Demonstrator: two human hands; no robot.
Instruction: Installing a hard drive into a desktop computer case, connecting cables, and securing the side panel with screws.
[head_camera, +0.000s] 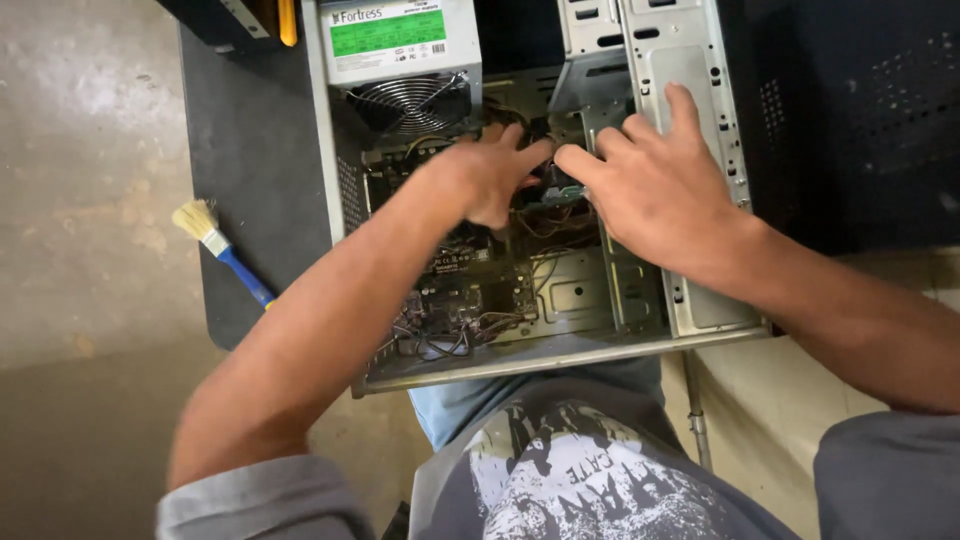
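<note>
An open grey computer case (560, 352) lies on its side on a dark table (250, 190), its motherboard (470, 290) and loose cables showing. My left hand (480, 175) reaches inside, fingers bent around a dark part in the middle of the case. My right hand (655, 180) lies spread over the metal drive bay (680, 70), its forefinger pointing at the same dark part. What the fingers pinch is hidden. The power supply (400, 60) with its round fan grille sits at the case's far left corner.
A small brush (222, 248) with a blue handle and pale bristles lies over the table's left edge. A dark perforated panel (870, 110) stands to the right. Concrete floor (80, 200) lies on the left. My lap is just below the case.
</note>
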